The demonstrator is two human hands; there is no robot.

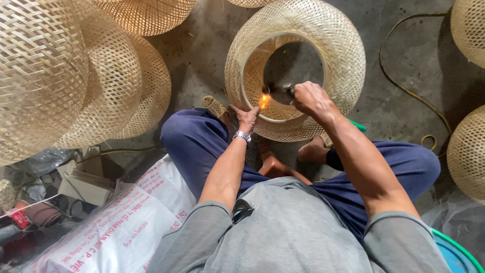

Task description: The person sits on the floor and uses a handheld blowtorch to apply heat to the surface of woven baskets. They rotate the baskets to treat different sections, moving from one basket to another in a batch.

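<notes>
In the head view, the right hand [309, 97] is gripping a small torch [283, 90] tightly, its flame [264, 101] licking the inner rim of the woven bamboo shade [298, 30] sitting on the floor between the knees, while the left hand [246, 117] is pressing flat against that rim. The flame is burning just beside the left fingers, so lingering there is risking scorched bamboo or a burn.

Bare concrete floor [394, 96] right of woven shade [348, 55] passable; yellow cable [404, 88] crosses it. Stacked woven shades [101, 76] block left.
</notes>
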